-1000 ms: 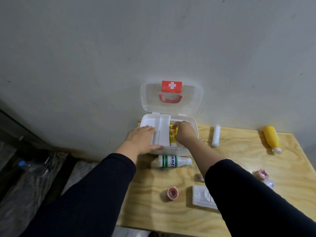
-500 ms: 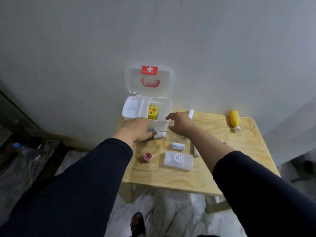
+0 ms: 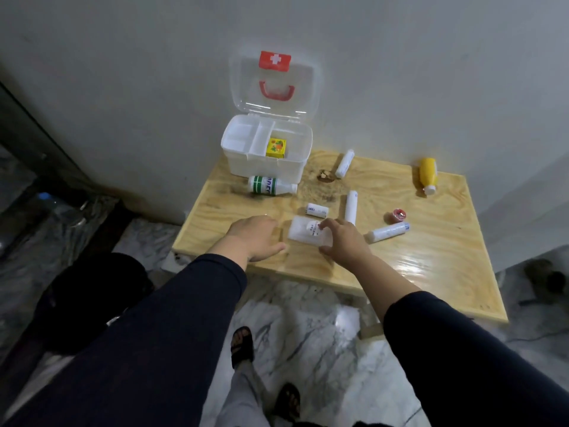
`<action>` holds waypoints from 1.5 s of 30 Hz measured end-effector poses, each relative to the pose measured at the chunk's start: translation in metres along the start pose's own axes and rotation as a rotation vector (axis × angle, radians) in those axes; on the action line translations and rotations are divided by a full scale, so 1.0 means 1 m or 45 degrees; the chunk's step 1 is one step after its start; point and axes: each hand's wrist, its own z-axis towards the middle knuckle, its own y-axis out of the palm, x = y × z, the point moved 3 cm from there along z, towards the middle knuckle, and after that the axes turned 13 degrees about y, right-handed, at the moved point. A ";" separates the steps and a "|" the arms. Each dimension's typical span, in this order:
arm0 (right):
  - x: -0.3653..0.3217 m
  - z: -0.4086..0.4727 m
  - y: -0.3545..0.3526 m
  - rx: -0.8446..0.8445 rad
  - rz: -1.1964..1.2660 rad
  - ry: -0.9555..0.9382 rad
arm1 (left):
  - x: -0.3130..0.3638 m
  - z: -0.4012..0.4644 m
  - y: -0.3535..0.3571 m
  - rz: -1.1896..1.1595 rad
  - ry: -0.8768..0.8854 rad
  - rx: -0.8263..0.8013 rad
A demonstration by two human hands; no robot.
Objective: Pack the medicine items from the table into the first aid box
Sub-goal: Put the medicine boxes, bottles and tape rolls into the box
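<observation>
The white first aid box [image 3: 243, 161] stands at the table's back left with its clear lid [image 3: 303, 84] up, and a small yellow box [image 3: 276, 147] lies in it. My right hand [image 3: 346, 240] closes thumb and fingers around the right end of a white flat case [image 3: 300, 231], which lies on the table. My left hand [image 3: 254, 237] rests palm down just left of the case and hides what is under it. A green-and-white bottle [image 3: 268, 185] lies in front of the box.
On the wooden table [image 3: 431, 266] lie a white roll [image 3: 345, 163], a yellow bottle [image 3: 428, 175], a white tube [image 3: 351, 204], a small white roll [image 3: 317, 210], a red tape roll [image 3: 397, 215] and another white tube [image 3: 388, 232]. Marble floor and my sandalled feet are below.
Both hands have pulled back from the box to the table's front edge. The right hand has come onto the flat case, and the left hand now covers the spot where a small red roll lay.
</observation>
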 end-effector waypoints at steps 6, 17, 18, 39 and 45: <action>0.005 -0.005 -0.001 0.052 0.096 -0.040 | -0.002 0.000 -0.001 0.034 -0.012 -0.023; -0.029 0.015 -0.106 0.262 0.085 -0.143 | -0.012 0.019 -0.092 -0.029 -0.037 0.233; -0.035 0.021 -0.115 0.289 0.064 -0.145 | -0.017 0.023 -0.101 -0.009 -0.039 0.228; -0.138 0.170 -0.095 0.219 -0.079 0.016 | -0.158 0.094 -0.126 -0.006 -0.002 0.114; -0.148 0.188 -0.073 0.162 0.030 0.000 | -0.158 0.101 -0.127 0.096 0.092 0.104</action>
